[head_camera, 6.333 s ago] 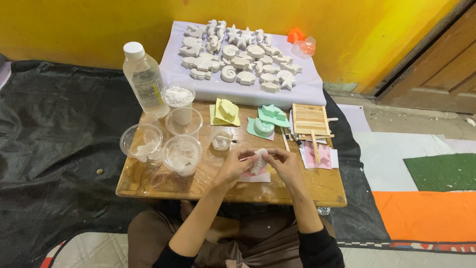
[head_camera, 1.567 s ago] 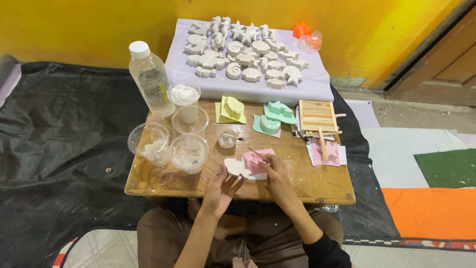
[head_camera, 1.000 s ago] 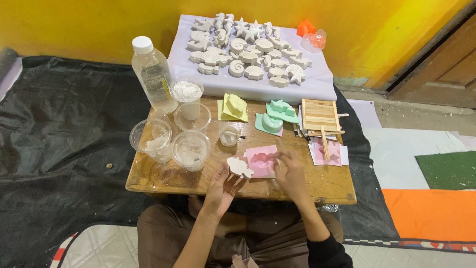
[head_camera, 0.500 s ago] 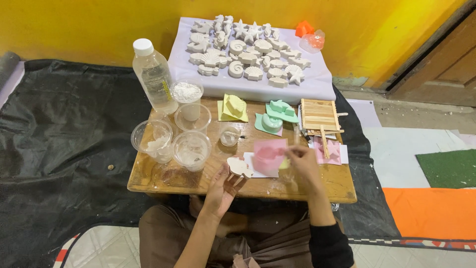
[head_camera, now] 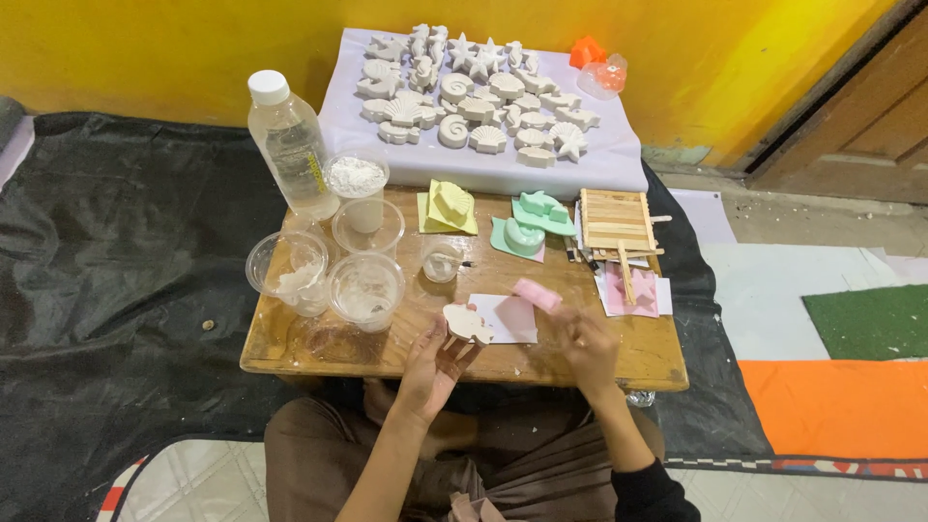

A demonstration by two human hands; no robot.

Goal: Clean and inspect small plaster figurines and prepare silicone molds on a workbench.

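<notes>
The left hand (head_camera: 435,362) is raised just above the near edge of the low wooden table (head_camera: 290,353), palm up, fingers curled around a small off-white plaster cast (head_camera: 469,323) that rests on the fingertips. The right hand (head_camera: 585,343) sits to the right of it at the same edge, fingers drawn together on a soft pink silicone mould (head_camera: 535,294); motion blur obscures the exact grip. The mould lies up and to the left of the right hand, its long axis running diagonally from upper left to lower right, and it overlaps the far corner of a white paper sheet (head_camera: 507,319) lying flat between the two hands. The cast is just beside the sheet's left edge; the left hand is plainly the nearer to it, the right hand nearer to the mould. Behind, on the table: clear plastic cups (head_camera: 365,286) with white residue, a clear plastic water bottle (head_camera: 290,145), a yellow mould (head_camera: 449,206), green moulds (head_camera: 530,224) and a slatted stick frame (head_camera: 614,220). A pale sheet (head_camera: 619,169) beyond carries many finished white casts (head_camera: 483,97).
</notes>
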